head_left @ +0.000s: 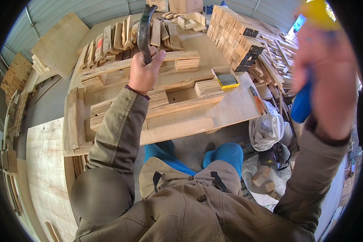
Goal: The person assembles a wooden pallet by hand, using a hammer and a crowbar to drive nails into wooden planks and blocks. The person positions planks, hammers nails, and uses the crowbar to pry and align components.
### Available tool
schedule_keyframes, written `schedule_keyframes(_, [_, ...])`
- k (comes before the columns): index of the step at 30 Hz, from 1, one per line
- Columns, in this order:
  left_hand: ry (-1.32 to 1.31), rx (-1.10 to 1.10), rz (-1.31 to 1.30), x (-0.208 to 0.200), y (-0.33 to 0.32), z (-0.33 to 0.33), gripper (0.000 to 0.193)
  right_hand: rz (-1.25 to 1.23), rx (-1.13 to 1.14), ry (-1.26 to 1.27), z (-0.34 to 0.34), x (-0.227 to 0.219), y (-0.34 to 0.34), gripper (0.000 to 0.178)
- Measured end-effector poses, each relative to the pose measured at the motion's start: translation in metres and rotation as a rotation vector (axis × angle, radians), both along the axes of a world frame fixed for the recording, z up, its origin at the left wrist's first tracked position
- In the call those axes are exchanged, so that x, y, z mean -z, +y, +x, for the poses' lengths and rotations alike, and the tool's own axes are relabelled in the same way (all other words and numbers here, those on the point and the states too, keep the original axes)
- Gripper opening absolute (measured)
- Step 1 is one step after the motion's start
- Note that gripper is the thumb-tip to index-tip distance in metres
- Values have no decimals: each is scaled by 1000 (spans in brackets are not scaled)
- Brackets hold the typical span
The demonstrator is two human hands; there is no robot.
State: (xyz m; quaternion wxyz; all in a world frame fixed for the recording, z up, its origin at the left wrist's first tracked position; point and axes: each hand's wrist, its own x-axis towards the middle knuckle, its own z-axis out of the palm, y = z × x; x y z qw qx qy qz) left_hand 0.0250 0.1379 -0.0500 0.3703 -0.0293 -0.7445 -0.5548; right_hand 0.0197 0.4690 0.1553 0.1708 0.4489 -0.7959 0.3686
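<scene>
Orange-handled pliers (260, 105) lie on the table (238, 105) near its right edge, a white sack (265, 131) below.

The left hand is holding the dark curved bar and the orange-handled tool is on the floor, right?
Not quite: the orange-handled tool is on the wooden table, near its right edge, as the head view shows, not on the floor. The left hand does hold the dark curved bar.
</scene>
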Motion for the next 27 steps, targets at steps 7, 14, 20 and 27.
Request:
schedule_keyframes(7, [-37,-4,41,8,6,4,39,288,123,-3,-3,-6,6,35])
schedule_keyframes(14, [-33,26,68,0,-7,-9,40,30,-41,73,-18,-48,24,34])
schedule_keyframes(20, [-42,25,87,1,-3,-8,40,236,-115,-152,-14,8,11,36])
schedule_keyframes(27, [-78,24,120,4,-9,-7,40,264,-53,198,-14,14,-2,38])
